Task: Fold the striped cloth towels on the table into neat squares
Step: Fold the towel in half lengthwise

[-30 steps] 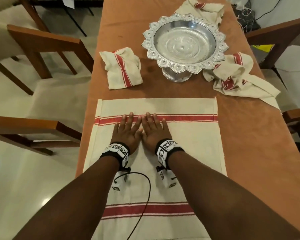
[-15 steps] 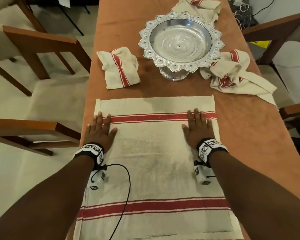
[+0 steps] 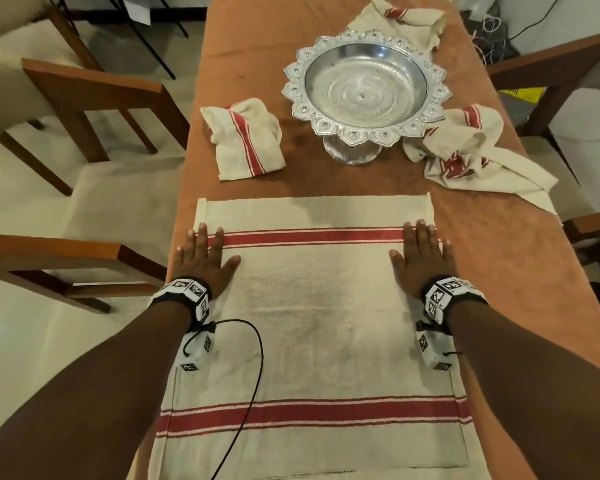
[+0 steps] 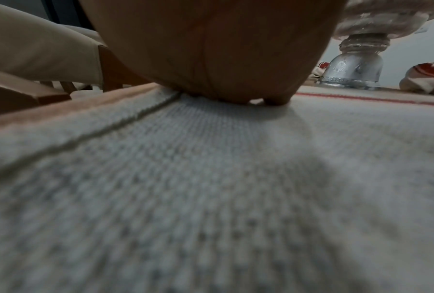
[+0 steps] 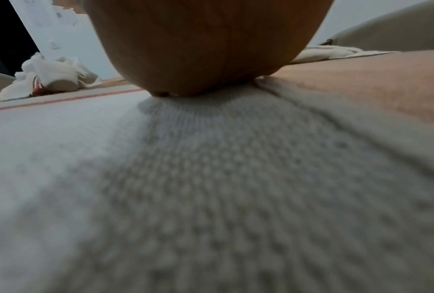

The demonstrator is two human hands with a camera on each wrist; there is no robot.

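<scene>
- Head view: striped towel [image 3: 312, 306] spread flat on the near end of the worktop [image 3: 499, 271]. Left hand [image 3: 201, 261] and right hand [image 3: 421, 259], both flat with fingers straight, press its left and right edges by the far red stripe.
- Advice: keep palms even, square the hems, then lift the corners together.
- Room: left hem lies right at the worktop edge; bare surface on the right. Folded towel [image 3: 245, 138], silver pedestal bowl [image 3: 366, 88] and crumpled towel [image 3: 465, 150] sit beyond the far hem.
- Left wrist view: palm on weave, hem beside it.
- Right wrist view: palm down just inside the right hem.
</scene>
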